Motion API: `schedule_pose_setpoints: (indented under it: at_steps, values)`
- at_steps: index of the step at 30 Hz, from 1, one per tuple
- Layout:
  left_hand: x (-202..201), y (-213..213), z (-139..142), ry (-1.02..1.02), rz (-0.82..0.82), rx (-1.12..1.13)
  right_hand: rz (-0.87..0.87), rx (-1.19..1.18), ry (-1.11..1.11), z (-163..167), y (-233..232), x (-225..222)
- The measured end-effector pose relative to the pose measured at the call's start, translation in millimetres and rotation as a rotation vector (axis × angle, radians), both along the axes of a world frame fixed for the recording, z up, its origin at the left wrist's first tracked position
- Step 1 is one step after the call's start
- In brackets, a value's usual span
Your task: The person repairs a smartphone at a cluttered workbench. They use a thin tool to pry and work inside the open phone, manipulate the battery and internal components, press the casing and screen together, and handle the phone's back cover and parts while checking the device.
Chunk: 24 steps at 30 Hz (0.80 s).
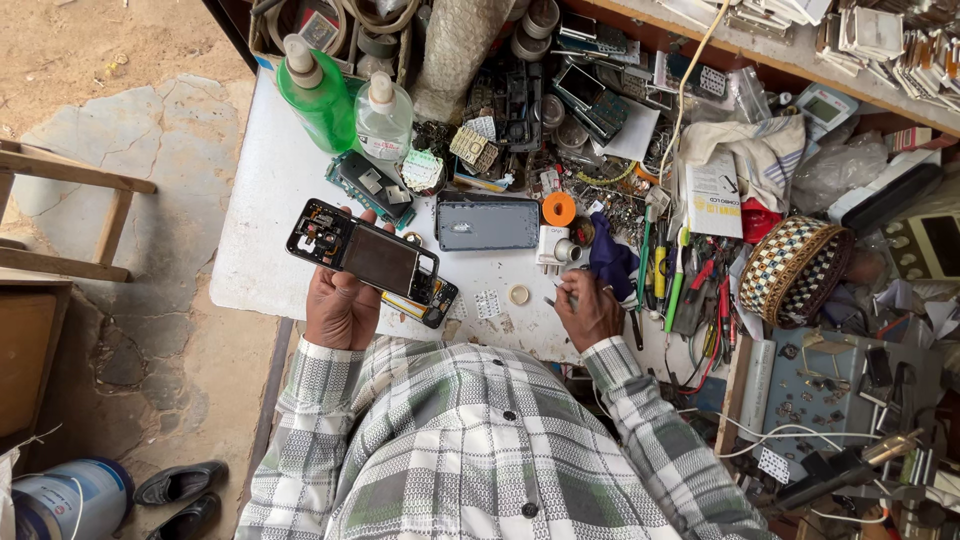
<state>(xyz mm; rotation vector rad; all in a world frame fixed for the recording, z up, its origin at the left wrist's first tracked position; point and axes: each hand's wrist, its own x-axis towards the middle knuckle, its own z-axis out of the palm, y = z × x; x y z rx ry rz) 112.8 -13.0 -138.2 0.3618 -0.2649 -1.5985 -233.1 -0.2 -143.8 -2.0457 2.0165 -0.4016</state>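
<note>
Left hand (342, 305) grips an opened black rectangular smartphone with exposed battery and circuit boards (362, 252), held over the white counter (265, 190). Phone's long axis runs roughly 10 to 4 o'clock, camera end toward 10, insides facing up. Right hand (588, 308) closed around a thin metal tool (560, 292), resting at the counter's near edge beside a dark blue cloth (610, 262). A grey phone back cover (487, 222) lies flat at 1 o'clock from the held phone. Green plastic bottle (318, 95) and clear bottle (383, 118) at 12. Counter cluttered with parts; cracked concrete and dirt floor (130, 130) at 9.
</note>
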Motion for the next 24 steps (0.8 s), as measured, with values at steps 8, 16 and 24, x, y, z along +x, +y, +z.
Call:
schedule_pose_setpoints:
  at_steps: [8, 16, 24]
  values:
    - [-8, 11, -7, -0.036, -0.053, 0.024, -0.259, 0.374, -1.342, 19, -32, -1]
    - [-12, 26, -8, -0.085, -0.066, 0.062, -0.193, 0.450, -1.285, 31, -76, 18]
    - [-18, 40, -5, -0.131, -0.020, 0.156, 0.228, 0.155, -0.259, 33, -108, 45]
